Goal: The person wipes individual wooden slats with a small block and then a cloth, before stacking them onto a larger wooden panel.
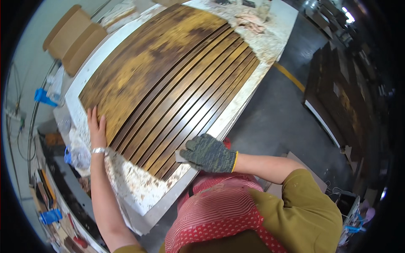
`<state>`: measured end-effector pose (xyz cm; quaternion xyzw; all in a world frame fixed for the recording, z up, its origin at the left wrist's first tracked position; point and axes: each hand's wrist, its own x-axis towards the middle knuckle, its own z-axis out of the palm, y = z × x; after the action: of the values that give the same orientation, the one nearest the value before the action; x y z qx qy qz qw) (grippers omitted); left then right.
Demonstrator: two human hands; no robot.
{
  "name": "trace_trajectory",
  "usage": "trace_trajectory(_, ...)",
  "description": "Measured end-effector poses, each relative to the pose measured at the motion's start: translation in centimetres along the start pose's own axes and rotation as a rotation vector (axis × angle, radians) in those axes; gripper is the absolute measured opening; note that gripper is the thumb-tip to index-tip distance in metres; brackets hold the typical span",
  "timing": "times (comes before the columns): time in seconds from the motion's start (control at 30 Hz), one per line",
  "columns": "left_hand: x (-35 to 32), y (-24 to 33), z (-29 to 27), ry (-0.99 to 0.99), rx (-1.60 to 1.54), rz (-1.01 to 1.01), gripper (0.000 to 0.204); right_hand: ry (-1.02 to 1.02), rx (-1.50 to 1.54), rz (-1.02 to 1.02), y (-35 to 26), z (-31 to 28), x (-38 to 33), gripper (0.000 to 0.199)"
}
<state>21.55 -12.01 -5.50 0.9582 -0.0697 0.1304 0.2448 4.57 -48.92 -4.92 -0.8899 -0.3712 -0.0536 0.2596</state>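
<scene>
— Red striped apron fills the bottom, and just above it the gloved right hand is clenched around a small pale block, pressing it on the near end of the wooden slats.

— And the left hand?

— Bare, open, fingers spread flat on the wide stained panel, left of the slats — nothing gripped. A bracelet sits at that wrist.

— What's beneath the slats?

— A white, paint-spattered table; cardboard pieces lie beyond its far left corner.
</scene>
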Motion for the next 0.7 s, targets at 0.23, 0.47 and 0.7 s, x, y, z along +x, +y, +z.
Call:
trace_trajectory(0.23, -0.6, 0.2, -0.7, -0.054, 0.055, -0.044, 0.050, 0.035, -0.264, 0.290, 13.7, -9.8, -6.3, 0.037)
trace_trajectory(0.47, -0.6, 2.1, -1.5, -0.120, 0.082, -0.120, 0.051, 0.156, -0.410, 0.472, 26.6, -16.0, -10.9, 0.036)
trace_trajectory(0.7, -0.6, 1.8, -1.8, -0.136, 0.122, -0.117, 0.051, 0.461, -0.375, 0.836, 29.6, -18.1, -10.0, 0.032)
